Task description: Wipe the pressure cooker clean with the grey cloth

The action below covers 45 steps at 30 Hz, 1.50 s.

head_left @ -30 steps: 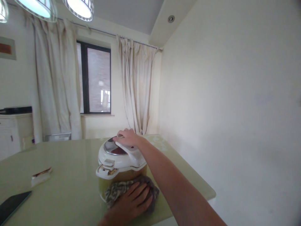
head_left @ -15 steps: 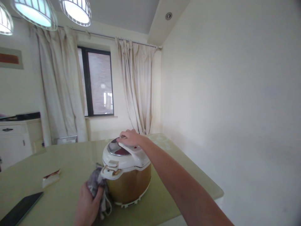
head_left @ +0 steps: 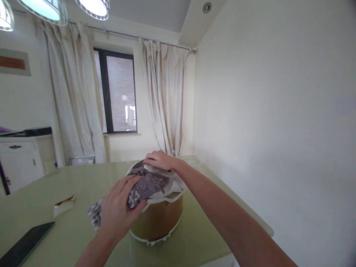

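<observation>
A rice cooker (head_left: 158, 218) with a gold body and a white lid stands upright on the green table (head_left: 83, 193). My left hand (head_left: 119, 207) is closed on a grey patterned cloth (head_left: 150, 187), which is pressed over the lid's front and top. One end of the cloth trails out to the left of the hand. Over the top of the lid, my right hand (head_left: 160, 160) curls its fingers round the lid handle. Cloth and hands cover most of the lid, including its dark panel and front latch.
At the left of the table lie a dark flat phone-like slab (head_left: 26, 243) and a small white item with a brown edge (head_left: 63, 205). A white wall (head_left: 272, 118) runs along the right side. Behind are curtains (head_left: 75, 100) and a white cabinet (head_left: 22, 157).
My left hand has lifted the cloth from beside the cooker's lower left side up onto the lid's front. My right hand stays on the handle. The view has tilted slightly down.
</observation>
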Each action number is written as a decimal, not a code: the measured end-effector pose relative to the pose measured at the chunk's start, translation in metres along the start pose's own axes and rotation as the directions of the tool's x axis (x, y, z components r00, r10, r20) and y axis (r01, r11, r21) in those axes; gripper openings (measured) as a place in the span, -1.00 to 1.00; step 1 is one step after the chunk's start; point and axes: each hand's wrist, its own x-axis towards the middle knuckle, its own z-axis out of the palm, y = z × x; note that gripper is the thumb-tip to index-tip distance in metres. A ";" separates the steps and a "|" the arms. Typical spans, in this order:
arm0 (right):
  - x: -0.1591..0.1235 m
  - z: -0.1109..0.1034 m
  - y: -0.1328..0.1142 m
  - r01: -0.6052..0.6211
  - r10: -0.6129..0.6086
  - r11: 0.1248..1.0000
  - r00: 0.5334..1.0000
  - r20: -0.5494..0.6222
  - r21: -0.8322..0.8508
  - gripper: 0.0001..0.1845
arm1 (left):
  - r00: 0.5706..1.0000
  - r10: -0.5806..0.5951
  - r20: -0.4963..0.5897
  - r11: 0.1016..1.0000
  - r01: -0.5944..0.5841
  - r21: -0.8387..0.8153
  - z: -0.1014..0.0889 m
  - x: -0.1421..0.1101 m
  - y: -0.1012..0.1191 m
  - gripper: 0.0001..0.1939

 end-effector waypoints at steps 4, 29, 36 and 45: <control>-0.001 0.002 -0.004 -0.016 0.016 0.999 1.000 -0.003 -0.029 -0.69 | 0.941 0.336 0.039 0.928 -0.337 0.156 -0.010 0.000 0.006 -0.59; -0.001 0.002 -0.001 -0.234 0.242 0.938 0.970 0.001 0.256 -0.46 | 0.900 -0.319 0.297 0.937 0.346 -0.042 0.015 0.071 -0.059 -0.53; -0.006 -0.007 -0.009 -0.346 0.344 0.815 0.934 0.092 0.465 -0.07 | 0.903 -0.141 0.405 0.989 0.107 0.105 0.001 0.064 -0.017 -0.57; -0.001 -0.013 -0.017 -0.272 0.267 0.938 0.962 0.051 0.214 -0.29 | 0.770 0.456 0.446 0.837 -0.541 0.079 -0.003 0.036 0.053 -0.54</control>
